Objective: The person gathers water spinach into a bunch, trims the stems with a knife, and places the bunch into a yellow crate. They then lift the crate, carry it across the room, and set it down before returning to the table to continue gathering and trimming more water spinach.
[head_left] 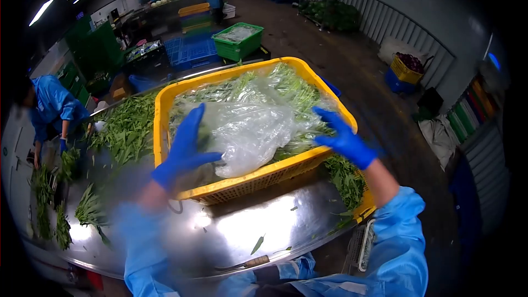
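Observation:
A yellow plastic crate (258,182) stands on the metal table, filled with leafy greens (291,85) in clear plastic. A crumpled clear plastic sheet (250,126) lies over the middle of the greens. My left hand (188,151), in a blue glove, is over the crate's left side with thumb and fingers spread apart. Above the right rim, my right hand (345,138), gloved in blue too, has its fingers apart and pointing inward. Neither hand grips anything.
Loose greens (129,129) cover the table left of the crate, and more greens (346,181) lie at its right. A wooden-handled knife (256,262) rests at the near edge. A co-worker (55,104) bends over bundles at the left. Beyond stand a green crate (238,49) and a blue crate (190,52).

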A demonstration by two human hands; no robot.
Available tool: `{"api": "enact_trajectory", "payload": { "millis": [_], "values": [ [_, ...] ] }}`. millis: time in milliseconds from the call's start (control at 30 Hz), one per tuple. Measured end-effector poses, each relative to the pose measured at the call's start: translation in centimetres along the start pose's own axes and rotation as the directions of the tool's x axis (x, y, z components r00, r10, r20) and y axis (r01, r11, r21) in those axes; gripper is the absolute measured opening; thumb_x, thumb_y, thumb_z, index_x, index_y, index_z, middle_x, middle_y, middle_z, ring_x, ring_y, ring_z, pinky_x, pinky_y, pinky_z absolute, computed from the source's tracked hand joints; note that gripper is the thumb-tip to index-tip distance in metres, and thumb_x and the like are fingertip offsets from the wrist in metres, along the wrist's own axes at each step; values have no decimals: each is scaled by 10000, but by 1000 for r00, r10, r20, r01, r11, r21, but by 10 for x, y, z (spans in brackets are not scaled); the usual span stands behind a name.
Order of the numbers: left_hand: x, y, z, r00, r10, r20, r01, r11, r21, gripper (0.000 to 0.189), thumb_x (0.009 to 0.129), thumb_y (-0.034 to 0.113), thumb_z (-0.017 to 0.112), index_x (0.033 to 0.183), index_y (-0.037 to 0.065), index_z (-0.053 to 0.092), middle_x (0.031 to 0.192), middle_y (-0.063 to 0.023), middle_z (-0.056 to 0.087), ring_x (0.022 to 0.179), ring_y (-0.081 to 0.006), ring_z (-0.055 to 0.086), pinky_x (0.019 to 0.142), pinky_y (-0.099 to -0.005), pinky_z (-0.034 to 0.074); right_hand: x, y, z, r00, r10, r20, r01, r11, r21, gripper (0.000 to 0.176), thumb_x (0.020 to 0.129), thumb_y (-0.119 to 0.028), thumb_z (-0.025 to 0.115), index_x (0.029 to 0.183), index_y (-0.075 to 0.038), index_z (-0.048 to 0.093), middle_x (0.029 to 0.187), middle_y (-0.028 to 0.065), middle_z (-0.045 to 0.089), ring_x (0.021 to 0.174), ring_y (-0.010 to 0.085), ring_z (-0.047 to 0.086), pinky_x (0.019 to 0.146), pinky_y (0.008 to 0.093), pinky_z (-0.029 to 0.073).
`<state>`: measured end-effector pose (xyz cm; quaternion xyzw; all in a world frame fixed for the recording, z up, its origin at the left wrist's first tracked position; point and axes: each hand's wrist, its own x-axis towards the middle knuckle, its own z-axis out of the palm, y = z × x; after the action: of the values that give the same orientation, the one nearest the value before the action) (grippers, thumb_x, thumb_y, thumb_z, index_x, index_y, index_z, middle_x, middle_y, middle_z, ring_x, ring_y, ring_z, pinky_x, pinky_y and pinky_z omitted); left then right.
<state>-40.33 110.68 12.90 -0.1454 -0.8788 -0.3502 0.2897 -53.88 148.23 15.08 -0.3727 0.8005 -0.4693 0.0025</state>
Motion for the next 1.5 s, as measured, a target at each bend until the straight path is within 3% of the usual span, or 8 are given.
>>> {"api": "enact_trajectory", "payload": {
  "millis": [167, 600, 733, 900, 1133, 1300, 1433, 1500],
  "values": [
    [32, -12, 35, 986, 98, 131, -137, 934, 331, 591, 653, 102, 777, 1209, 69, 579, 1011, -144, 599, 968, -319, 555, 958, -425, 387, 56, 11, 81, 963, -126, 239, 255, 713, -653, 319, 816, -192, 670, 1083, -20, 649, 1025, 101, 673, 951, 221, 627, 847, 362, 491],
    [-254, -91, -184, 404, -848, -343, 714, 527, -462, 180, 765, 90, 656, 940, 49, 660, 824, -41, 633, 714, -155, 600, 647, -260, 474, -42, 205, -159, 785, 530, -321, -281, 766, 579, 162, 836, -213, 665, 877, -57, 674, 800, 32, 636, 710, 120, 598, 618, 260, 493],
    [-355, -136, -258, 464, -795, -390, 750, 587, -305, 287, 736, -5, 601, 1016, 3, 662, 939, -78, 668, 798, -169, 615, 709, -268, 497, -86, 176, -175, 579, 679, -451, -533, 734, 421, 244, 830, -206, 661, 1025, -61, 680, 772, 34, 648, 659, 115, 588, 601, 239, 471],
    [-203, -4, -219, 706, -344, -619, 383, 921, -74, 313, 853, -26, 536, 1161, -5, 592, 1123, -95, 634, 1005, -202, 605, 926, -321, 469, -52, 121, -181, 461, -211, -862, -12, 970, -244, 255, 897, -81, 562, 1138, -36, 631, 1075, 38, 644, 898, 122, 582, 850, 268, 465],
    [-99, 104, -55, 923, -242, 299, 11, 795, 607, 857, 657, 224, 803, 1408, 103, 408, 1464, -194, 343, 1345, -377, 333, 1087, -450, 282, -7, -55, -14, 811, -449, 375, 578, 525, -624, 506, 817, -141, 649, 1307, -103, 530, 1299, 138, 541, 1169, 316, 525, 1016, 398, 398],
    [-193, 80, -54, 908, -349, 232, 102, 721, 685, 822, 656, 200, 788, 1396, 136, 437, 1475, -238, 297, 1345, -435, 301, 1081, -473, 282, -71, 70, -82, 978, -159, -135, 15, 699, -715, 584, 792, -188, 685, 1334, -75, 499, 1317, 160, 525, 1204, 334, 503, 1043, 404, 377],
    [-261, 76, -74, 884, -403, 237, 202, 787, 582, 666, 673, 123, 737, 1307, 91, 535, 1453, -241, 337, 1326, -415, 353, 1071, -452, 306, -154, 194, -149, 740, 635, -223, -662, 745, -77, 528, 863, -197, 647, 1347, -66, 483, 1318, 108, 537, 1187, 226, 528, 1025, 357, 401],
    [-257, 88, -90, 911, -408, 64, 328, 809, 488, 552, 707, 84, 685, 1246, 57, 573, 1414, -228, 401, 1297, -386, 404, 1062, -433, 323, -163, 220, -177, 733, 571, -370, -282, 750, 599, 511, 883, -192, 627, 1356, -71, 473, 1299, 92, 547, 1129, 188, 547, 978, 325, 428]
  ]
}}
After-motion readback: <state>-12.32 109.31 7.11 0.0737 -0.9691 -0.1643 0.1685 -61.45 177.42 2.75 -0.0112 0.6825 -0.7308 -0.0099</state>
